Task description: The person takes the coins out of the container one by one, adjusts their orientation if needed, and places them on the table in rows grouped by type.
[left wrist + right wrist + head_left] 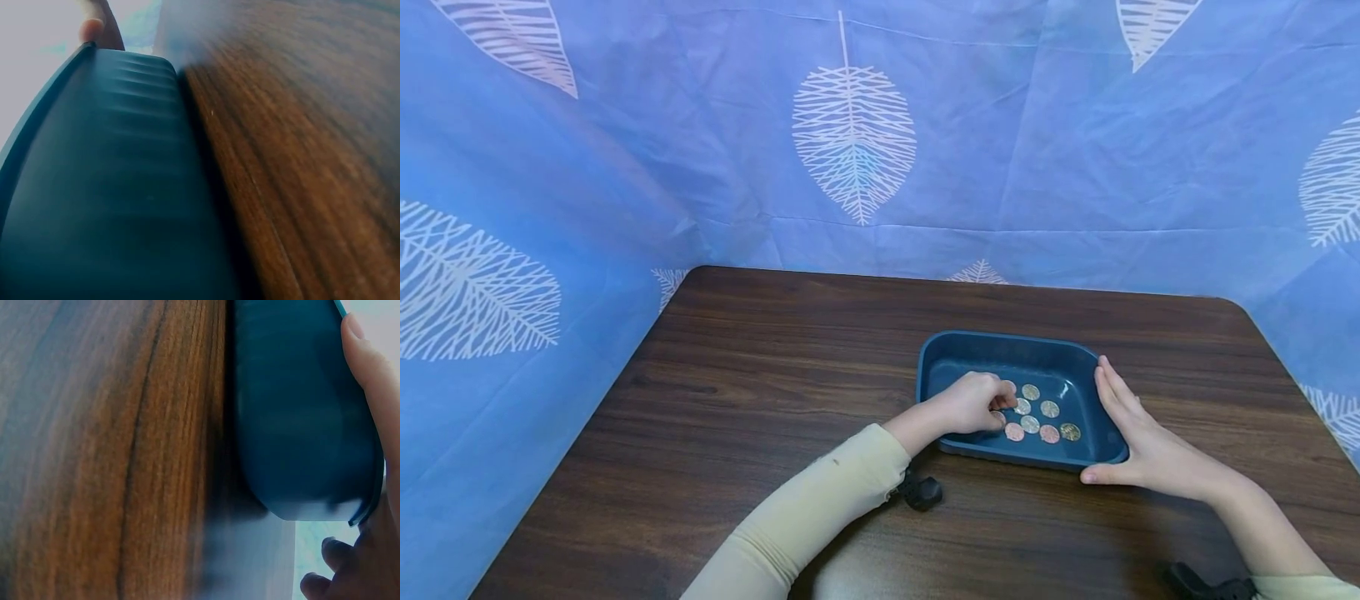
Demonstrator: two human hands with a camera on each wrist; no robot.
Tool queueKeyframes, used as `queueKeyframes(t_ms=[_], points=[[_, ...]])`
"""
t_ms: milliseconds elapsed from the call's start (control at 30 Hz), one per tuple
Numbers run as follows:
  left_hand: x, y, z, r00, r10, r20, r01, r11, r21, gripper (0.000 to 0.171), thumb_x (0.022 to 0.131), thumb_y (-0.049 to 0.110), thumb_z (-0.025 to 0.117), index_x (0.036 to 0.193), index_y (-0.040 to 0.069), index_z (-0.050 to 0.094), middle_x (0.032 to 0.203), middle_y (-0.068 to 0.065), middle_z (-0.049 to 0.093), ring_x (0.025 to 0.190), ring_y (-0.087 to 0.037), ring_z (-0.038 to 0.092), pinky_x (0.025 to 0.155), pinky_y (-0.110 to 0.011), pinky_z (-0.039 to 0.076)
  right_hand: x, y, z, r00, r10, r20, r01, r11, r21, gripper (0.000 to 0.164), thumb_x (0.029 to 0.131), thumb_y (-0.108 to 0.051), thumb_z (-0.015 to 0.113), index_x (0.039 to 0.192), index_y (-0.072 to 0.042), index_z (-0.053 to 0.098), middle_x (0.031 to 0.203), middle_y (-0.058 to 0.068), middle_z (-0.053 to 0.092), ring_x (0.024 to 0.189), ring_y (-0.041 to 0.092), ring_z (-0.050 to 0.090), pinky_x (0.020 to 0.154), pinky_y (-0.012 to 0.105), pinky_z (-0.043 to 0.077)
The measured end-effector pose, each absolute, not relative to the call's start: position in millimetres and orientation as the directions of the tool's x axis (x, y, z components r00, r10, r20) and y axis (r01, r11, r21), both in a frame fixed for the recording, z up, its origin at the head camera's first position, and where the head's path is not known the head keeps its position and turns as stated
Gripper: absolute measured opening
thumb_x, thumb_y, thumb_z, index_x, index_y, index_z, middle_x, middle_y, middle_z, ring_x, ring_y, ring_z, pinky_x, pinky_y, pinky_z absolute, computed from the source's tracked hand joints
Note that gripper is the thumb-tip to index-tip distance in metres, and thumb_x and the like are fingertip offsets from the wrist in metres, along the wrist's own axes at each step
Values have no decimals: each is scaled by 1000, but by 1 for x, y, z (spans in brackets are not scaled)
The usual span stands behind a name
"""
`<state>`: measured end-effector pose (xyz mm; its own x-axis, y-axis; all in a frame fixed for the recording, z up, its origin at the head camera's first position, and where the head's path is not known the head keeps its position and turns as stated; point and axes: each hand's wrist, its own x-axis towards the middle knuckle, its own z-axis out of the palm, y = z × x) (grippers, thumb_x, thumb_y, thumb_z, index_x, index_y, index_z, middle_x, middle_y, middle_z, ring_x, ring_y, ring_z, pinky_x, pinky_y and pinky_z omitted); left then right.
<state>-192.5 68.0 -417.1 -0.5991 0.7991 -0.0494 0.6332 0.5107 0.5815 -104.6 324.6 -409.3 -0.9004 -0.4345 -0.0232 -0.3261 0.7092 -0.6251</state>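
Observation:
A dark blue rectangular tray (1000,337) sits on the wooden table, with several silver, gold and copper-coloured coins (1049,409) spread flat inside it. My left hand (973,402) reaches over the tray's near left side, its curled fingertips down among the leftmost coins. I cannot tell whether a coin is pinched there. At the tray's right end rests my right hand (1150,446), fingers straight along the end and thumb by the near right corner. In the right wrist view the thumb (369,369) lies at the rim. The left wrist view shows the tray's ribbed outer wall (125,162).
The dark brown table (760,358) reaches out around the tray on all sides. Blue cloth (970,150) with white leaf prints hangs behind and beside it. A black wrist device (921,492) is strapped under the left sleeve, close to the tray's near side.

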Motion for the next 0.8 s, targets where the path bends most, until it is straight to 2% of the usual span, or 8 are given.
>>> queueKeyframes(t_ms=[267,500,800], points=[[-190,70,-421,-607,793,-50,677,549,490,16,91,8,65,106,9,70,92,1,62,75,-6,49,70,-11,39,-105,325,-411,-902,-430,-28,-326,721,-611,128,72,-28,85,151,-13,-15,156,1,-25,142,40,-10,82,75,30],[-189,72,-420,-611,790,-55,708,575,410,9,89,10,68,98,11,71,89,5,62,75,-3,52,69,-10,41,-104,324,-411,-904,-428,-26,-330,734,-594,129,72,-30,84,151,-12,-16,155,2,-26,142,40,-8,82,74,32],[-190,75,-422,-641,751,-160,636,636,437,13,88,10,69,101,11,68,84,6,60,74,-4,52,67,-12,41,-103,322,-410,-907,-421,-29,-325,740,-589,128,72,-30,84,151,-11,-15,155,3,-25,141,41,-9,82,74,32]])
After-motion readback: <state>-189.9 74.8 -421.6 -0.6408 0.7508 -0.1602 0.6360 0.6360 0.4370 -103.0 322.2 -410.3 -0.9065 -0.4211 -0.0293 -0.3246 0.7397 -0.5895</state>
